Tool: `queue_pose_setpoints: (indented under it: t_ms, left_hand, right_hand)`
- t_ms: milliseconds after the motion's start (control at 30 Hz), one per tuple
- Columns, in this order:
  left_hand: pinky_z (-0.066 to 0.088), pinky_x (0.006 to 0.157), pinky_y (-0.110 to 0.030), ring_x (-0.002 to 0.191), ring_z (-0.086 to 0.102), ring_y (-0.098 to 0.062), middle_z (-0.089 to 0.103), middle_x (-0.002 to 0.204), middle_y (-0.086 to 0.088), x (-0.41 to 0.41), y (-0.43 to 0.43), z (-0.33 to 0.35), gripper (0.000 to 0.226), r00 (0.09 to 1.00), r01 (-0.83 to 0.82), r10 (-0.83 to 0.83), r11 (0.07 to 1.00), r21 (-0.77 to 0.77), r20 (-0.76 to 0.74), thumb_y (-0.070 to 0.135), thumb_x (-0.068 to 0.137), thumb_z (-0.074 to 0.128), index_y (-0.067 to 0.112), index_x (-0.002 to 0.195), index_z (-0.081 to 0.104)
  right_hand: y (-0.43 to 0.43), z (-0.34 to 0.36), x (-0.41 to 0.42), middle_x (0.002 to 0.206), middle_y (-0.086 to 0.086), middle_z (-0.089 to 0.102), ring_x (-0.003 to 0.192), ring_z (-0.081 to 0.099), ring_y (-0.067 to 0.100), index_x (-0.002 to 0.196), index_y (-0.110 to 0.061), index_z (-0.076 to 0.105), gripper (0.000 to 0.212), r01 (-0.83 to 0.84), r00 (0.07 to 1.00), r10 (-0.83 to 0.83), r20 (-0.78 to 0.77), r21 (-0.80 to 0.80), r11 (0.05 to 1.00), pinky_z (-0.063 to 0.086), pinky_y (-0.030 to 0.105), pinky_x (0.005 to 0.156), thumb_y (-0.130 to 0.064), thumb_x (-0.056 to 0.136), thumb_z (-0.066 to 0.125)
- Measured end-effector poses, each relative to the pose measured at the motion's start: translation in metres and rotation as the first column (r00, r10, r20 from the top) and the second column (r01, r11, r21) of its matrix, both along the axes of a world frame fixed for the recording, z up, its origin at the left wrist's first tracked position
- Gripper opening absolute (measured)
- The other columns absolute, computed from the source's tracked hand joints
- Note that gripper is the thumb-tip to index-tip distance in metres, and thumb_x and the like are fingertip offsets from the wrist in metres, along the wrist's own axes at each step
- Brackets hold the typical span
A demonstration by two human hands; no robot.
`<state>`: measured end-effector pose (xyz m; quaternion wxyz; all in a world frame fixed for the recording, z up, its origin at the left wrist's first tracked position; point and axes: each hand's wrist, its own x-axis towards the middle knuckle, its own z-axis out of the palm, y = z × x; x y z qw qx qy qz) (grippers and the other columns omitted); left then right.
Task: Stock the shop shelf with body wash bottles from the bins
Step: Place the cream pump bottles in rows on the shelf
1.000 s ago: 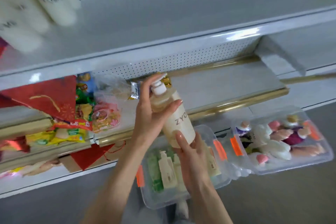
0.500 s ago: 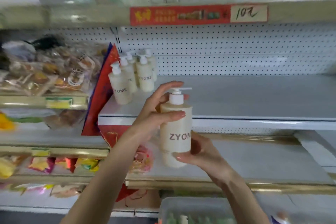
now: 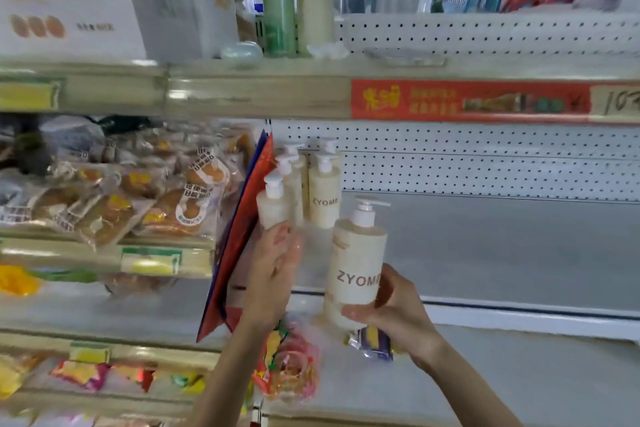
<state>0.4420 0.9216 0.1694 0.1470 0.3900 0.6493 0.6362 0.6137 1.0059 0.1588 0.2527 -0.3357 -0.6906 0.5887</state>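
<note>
My right hand [image 3: 398, 312] grips a cream pump bottle of body wash [image 3: 356, 267] marked ZYOME from below, upright, just in front of the white shelf [image 3: 502, 253]. Several matching bottles [image 3: 323, 198] stand in a cluster at the shelf's left end against the pegboard. My left hand [image 3: 277, 270] is raised to the front bottle of that cluster [image 3: 273, 208], with its fingers closed around the bottle's lower part. The bins are out of view.
A red and blue paper bag [image 3: 239, 236] leans at the shelf's left edge. Bread packets [image 3: 138, 194] fill the left shelves. The shelf above holds a green bottle [image 3: 277, 0], a cream bottle and boxes over a red price strip [image 3: 467, 100]. Snack packets [image 3: 291, 364] lie below.
My view has tilted up from the bins to the shelf. My left hand has left the held bottle and gone up to the front shelf bottle. The right hand has raised its bottle toward the shelf.
</note>
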Motion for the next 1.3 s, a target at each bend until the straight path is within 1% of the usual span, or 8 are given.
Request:
queue_pose_setpoints:
  t_ms: [133, 333, 467, 600, 733, 933, 1133, 1300]
  left_hand:
    - [0.038, 0.108, -0.044, 0.127, 0.045, -0.015, 0.046, 0.138, 0.002, -0.031, 0.016, -0.038, 0.055, 0.987, -0.155, 0.150, 0.984, -0.089, -0.054, 0.037, 0.088, 0.062, 0.025, 0.137, 0.040]
    - [0.035, 0.110, -0.042, 0.132, 0.042, -0.019, 0.041, 0.147, -0.004, -0.070, 0.050, -0.049, 0.073, 0.989, -0.145, 0.145, 0.977, -0.157, -0.016, 0.028, 0.088, 0.065, 0.017, 0.148, 0.024]
    - [0.032, 0.088, 0.002, 0.108, 0.051, 0.017, 0.041, 0.140, -0.004, -0.090, 0.068, -0.051, 0.079, 0.994, -0.044, 0.058, 0.987, -0.155, 0.090, 0.012, 0.087, 0.068, 0.005, 0.148, 0.019]
    - [0.027, 0.073, 0.011, 0.120, 0.041, -0.010, 0.039, 0.142, -0.011, -0.095, 0.075, -0.055, 0.081, 0.986, 0.014, 0.009, 0.990, -0.138, 0.164, -0.003, 0.084, 0.066, -0.004, 0.147, 0.014]
    - [0.025, 0.075, 0.006, 0.120, 0.029, -0.006, 0.029, 0.152, -0.009, -0.096, 0.076, -0.063, 0.087, 0.968, 0.093, -0.061, 0.988, -0.126, 0.243, 0.000, 0.087, 0.062, 0.003, 0.151, 0.003]
    - [0.028, 0.083, -0.004, 0.123, 0.033, -0.008, 0.031, 0.152, -0.010, -0.096, 0.076, -0.063, 0.088, 0.960, 0.097, -0.064, 0.989, -0.109, 0.274, 0.000, 0.086, 0.063, 0.005, 0.151, 0.003]
    - [0.029, 0.086, -0.009, 0.133, 0.037, -0.023, 0.034, 0.150, -0.014, -0.099, 0.078, -0.067, 0.087, 0.954, 0.089, -0.060, 0.992, -0.086, 0.293, 0.000, 0.085, 0.064, 0.002, 0.151, 0.007]
    - [0.029, 0.086, -0.007, 0.125, 0.036, -0.013, 0.033, 0.151, -0.012, -0.099, 0.076, -0.067, 0.088, 0.959, 0.099, -0.074, 0.992, -0.078, 0.274, 0.000, 0.085, 0.064, 0.003, 0.151, 0.006]
  right_hand:
    - [0.033, -0.014, -0.037, 0.101, -0.008, 0.070, 0.090, 0.066, 0.003, 0.108, -0.022, 0.056, 0.059, 0.135, 0.991, -0.136, 0.021, 0.041, 0.990, 0.053, 0.018, 0.068, -0.011, 0.059, 0.088]
    - [0.072, -0.037, -0.091, 0.105, -0.011, 0.066, 0.098, 0.062, 0.006, 0.115, -0.022, 0.052, 0.066, 0.217, 0.973, -0.223, 0.054, 0.095, 0.971, 0.053, 0.020, 0.072, -0.020, 0.060, 0.089]
    - [0.088, -0.046, -0.113, 0.102, -0.014, 0.064, 0.096, 0.062, 0.007, 0.111, -0.024, 0.049, 0.067, 0.210, 0.969, -0.230, 0.093, 0.183, 0.960, 0.053, 0.025, 0.080, -0.021, 0.058, 0.090]
    - [0.092, -0.048, -0.124, 0.097, -0.018, 0.061, 0.091, 0.060, 0.000, 0.111, -0.027, 0.045, 0.067, 0.194, 0.971, -0.218, 0.096, 0.215, 0.957, 0.048, 0.011, 0.070, -0.017, 0.061, 0.088]
    - [0.096, -0.050, -0.126, 0.102, -0.018, 0.062, 0.098, 0.060, 0.005, 0.116, -0.028, 0.044, 0.066, 0.180, 0.973, -0.204, 0.110, 0.199, 0.963, 0.050, 0.021, 0.080, -0.019, 0.065, 0.086]
    - [0.093, -0.052, -0.128, 0.105, -0.012, 0.061, 0.097, 0.058, 0.010, 0.126, -0.022, 0.043, 0.068, 0.172, 0.966, -0.213, 0.149, 0.245, 0.954, 0.041, 0.008, 0.068, -0.021, 0.070, 0.082]
    - [0.093, -0.053, -0.133, 0.106, -0.013, 0.058, 0.100, 0.057, 0.010, 0.131, -0.023, 0.039, 0.071, 0.155, 0.963, -0.207, 0.176, 0.268, 0.951, 0.042, 0.013, 0.072, -0.027, 0.074, 0.080]
    - [0.095, -0.055, -0.132, 0.105, -0.015, 0.058, 0.094, 0.055, 0.005, 0.131, -0.023, 0.039, 0.069, 0.144, 0.961, -0.201, 0.191, 0.274, 0.951, 0.039, 0.002, 0.063, -0.026, 0.075, 0.079]
